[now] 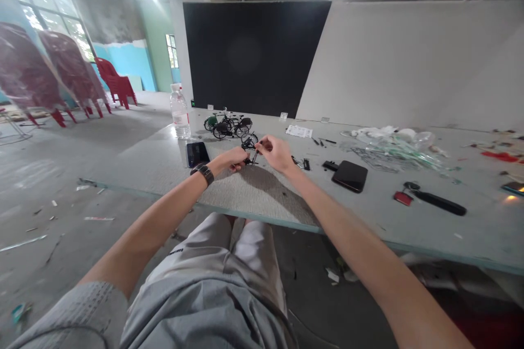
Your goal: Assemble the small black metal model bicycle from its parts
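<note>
Left hand and right hand pinch a small black model bicycle part above the surface.

Both hands are nearly closed on it, so I keep the pinch light and steady. Other model bicycles stand just beyond.

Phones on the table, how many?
3: a phone beside the left hand, a black phone right of the right hand, and a phone partly cut off at the frame's right edge. Others could be hidden.
</note>
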The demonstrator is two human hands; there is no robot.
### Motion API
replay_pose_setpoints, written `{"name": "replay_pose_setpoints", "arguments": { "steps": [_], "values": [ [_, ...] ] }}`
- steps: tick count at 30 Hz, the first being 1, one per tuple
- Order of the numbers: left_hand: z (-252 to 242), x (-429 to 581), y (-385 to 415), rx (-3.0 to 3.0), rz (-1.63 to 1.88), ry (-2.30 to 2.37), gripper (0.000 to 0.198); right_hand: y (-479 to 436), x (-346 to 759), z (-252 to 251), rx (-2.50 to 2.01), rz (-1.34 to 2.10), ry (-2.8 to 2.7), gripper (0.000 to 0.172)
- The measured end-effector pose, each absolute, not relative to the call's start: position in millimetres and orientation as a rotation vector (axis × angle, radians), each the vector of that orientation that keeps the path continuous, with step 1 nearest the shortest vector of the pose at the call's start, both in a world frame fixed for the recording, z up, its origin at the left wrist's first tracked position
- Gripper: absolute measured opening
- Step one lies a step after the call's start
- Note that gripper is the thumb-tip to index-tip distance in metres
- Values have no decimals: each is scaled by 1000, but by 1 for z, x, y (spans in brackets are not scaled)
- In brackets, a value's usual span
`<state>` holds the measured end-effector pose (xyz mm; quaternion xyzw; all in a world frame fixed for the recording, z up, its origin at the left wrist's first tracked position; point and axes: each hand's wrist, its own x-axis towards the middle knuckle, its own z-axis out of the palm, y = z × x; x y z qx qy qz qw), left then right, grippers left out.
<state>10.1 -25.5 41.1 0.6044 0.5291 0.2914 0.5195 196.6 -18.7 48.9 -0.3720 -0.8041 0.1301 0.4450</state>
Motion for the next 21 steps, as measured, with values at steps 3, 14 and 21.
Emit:
{"name": "replay_pose_setpoints", "arguments": {
  "steps": [3,14,21],
  "values": [
    [41,11,-27,1502,696,1326,25,-17,204,49,-877,434,-1865,43],
    [36,18,-36,1155,1030,829,19,-17,212,46,-896,308,-2100,41],
    [32,21,-39,1219,1190,697,22,-22,209,51,-982,317,-1947,42]
  ]
}}
